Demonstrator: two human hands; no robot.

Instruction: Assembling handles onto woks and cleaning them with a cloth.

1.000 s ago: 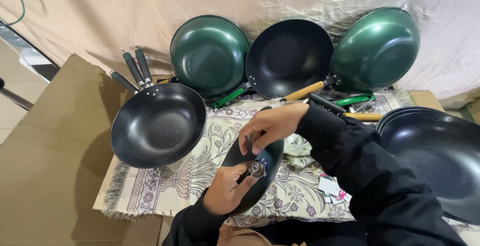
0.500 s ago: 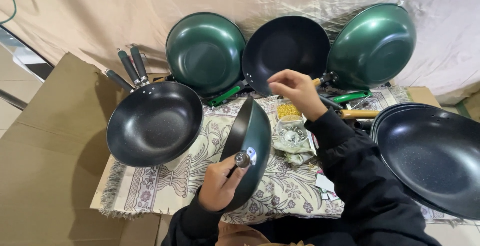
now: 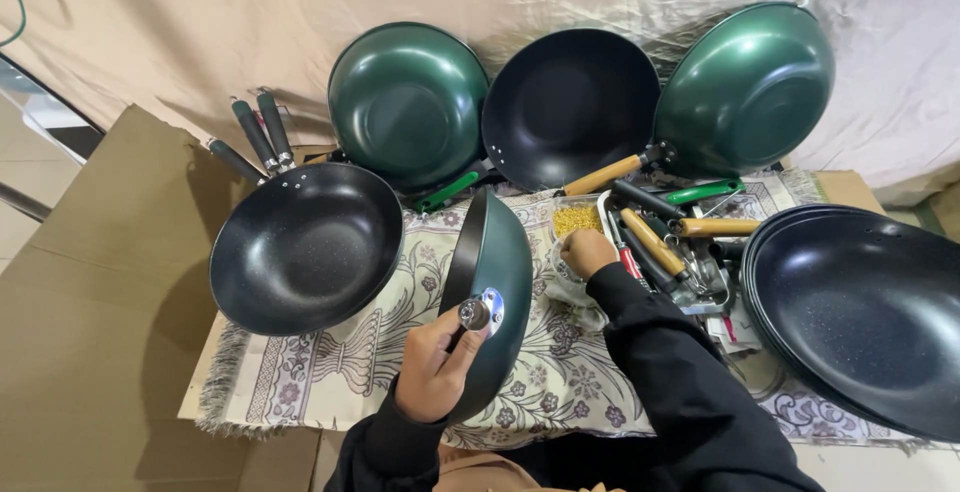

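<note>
1. Left hand (image 3: 432, 377) wrapped around the metal handle stub (image 3: 474, 313) of a dark green round wok pan (image 3: 495, 282); thumb and fingers pinching the stub, pan held on edge, tilted nearly upright above the patterned cream cloth (image 3: 330, 372).
2. Right hand (image 3: 587, 251) curled into a loose fist, knuckles down at a small clear tub of yellow screws (image 3: 577, 219); whether anything is pinched inside, cannot tell.
3. Against half a second ago: right hand dropped from beside the leaning pans down to the tub; held pan turned more edge-on, green back now facing the camera. A second ago: both hands together at the stub, pan lying flatter.
4. Left of the held pan: black speckled non-stick pan (image 3: 305, 247) flat on the cloth, close beside but apart; three dark loose handles (image 3: 255, 137) at its far rim.
5. Behind, leaning on the beige backdrop sheet (image 3: 200, 22): green pan back (image 3: 405, 102), black pan interior (image 3: 570, 107), green pan back (image 3: 745, 87), nearly rim to rim.
6. Right: stack of black pans (image 3: 860, 317) past the cloth's right border; pile of wooden and dark handles with tools (image 3: 670, 242) between stack and right hand.
7. Open room: bare cloth below the held pan toward the fringe; flat brown cardboard (image 3: 90, 332) to the left, well apart from the pans.
</note>
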